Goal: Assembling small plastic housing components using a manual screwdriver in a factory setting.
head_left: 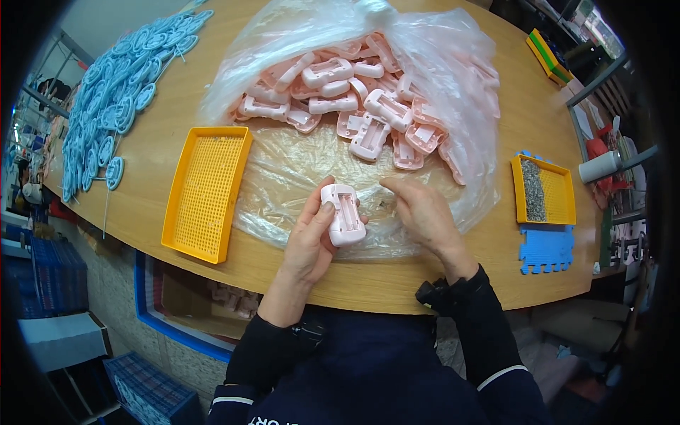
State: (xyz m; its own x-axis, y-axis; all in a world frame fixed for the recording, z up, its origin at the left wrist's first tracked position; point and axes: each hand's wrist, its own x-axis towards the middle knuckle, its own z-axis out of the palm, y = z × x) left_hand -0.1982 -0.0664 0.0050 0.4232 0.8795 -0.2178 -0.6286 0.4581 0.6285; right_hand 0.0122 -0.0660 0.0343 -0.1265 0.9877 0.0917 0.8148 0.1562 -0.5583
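My left hand point(309, 230) is closed round a pale pink plastic housing point(345, 228). Its open battery compartment faces up, and my thumb lies along its left edge. To the right, my right hand point(427, 216) hovers apart from the housing, over the clear plastic. One finger stretches leftward; the others are bent and partly hidden, with nothing visible held. Beyond both hands, a heap of similar pink housings point(329, 73) spills from a large clear plastic bag point(446, 42), whose near part lies flat beneath my hands.
At left sits a yellow perforated tray point(202, 195), with a pile of light blue plastic loops point(117, 88) beyond it. A smaller yellow tray point(559, 195) at right holds small grey metal pieces point(533, 190), beside a blue foam mat point(545, 249). Under the table's edge, a blue-rimmed bin point(152, 312) contains pink parts.
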